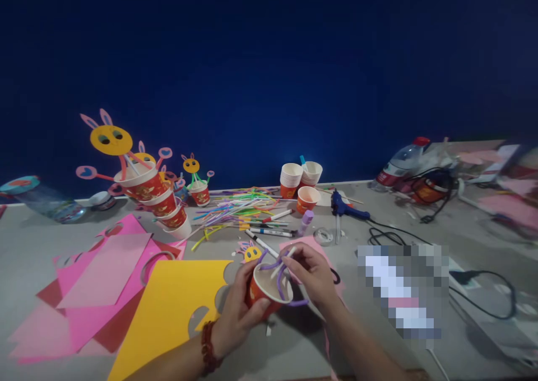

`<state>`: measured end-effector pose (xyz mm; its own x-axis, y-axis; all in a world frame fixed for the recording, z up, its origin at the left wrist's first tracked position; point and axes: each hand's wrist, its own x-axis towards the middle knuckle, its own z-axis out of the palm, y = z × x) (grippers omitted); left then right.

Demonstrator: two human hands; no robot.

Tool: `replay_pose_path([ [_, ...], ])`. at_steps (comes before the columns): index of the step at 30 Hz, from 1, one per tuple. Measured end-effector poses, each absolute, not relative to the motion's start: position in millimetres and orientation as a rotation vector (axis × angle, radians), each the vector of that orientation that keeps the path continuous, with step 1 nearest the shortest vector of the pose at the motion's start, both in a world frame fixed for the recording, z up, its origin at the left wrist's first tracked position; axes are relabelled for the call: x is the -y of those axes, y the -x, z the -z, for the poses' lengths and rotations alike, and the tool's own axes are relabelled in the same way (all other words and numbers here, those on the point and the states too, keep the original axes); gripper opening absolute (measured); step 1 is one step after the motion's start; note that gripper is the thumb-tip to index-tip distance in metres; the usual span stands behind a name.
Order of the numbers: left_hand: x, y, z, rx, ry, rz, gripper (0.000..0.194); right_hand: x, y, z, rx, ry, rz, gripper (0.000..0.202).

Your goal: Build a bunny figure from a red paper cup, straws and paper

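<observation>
A red paper cup (258, 301) is tilted in my left hand (235, 308), whose fingers wrap round its side. Purple pipe cleaners (281, 280) bend inside the cup, and one end sticks out past its right side. My right hand (309, 272) pinches a thin white stick (277, 270) at the cup's mouth, close to the purple pieces; its lower end is inside the cup. Just behind the cup lies a yellow paper face with pink ears (252, 252). Pink paper (309, 244) lies partly behind my right hand.
Yellow cardboard (168, 308) with round cut-outs and pink sheets (105, 280) cover the left. Stacked cups with bunny faces (145, 185) stand behind them. Pipe cleaners (239, 207), markers (271, 232), paper cups (291, 176) and a corded blue glue gun (347, 207) lie farther back. Bottles (401, 162) flank the table.
</observation>
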<state>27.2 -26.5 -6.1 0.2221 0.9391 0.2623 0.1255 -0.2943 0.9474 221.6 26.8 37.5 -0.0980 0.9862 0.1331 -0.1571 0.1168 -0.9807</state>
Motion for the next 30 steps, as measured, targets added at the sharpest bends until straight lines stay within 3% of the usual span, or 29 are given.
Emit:
replay_pose_path([
  [10,25.5,-28.4,0.7,-1.031,-1.568,-1.175,0.053,-28.9,-226.2,-41.2,1.216,0.941,-1.292,0.022],
  [30,33.0,-28.2,1.1,-0.997,-1.633,-1.187,0.065,-26.2,-231.0,-55.1,1.395,0.947,-1.248,0.019],
])
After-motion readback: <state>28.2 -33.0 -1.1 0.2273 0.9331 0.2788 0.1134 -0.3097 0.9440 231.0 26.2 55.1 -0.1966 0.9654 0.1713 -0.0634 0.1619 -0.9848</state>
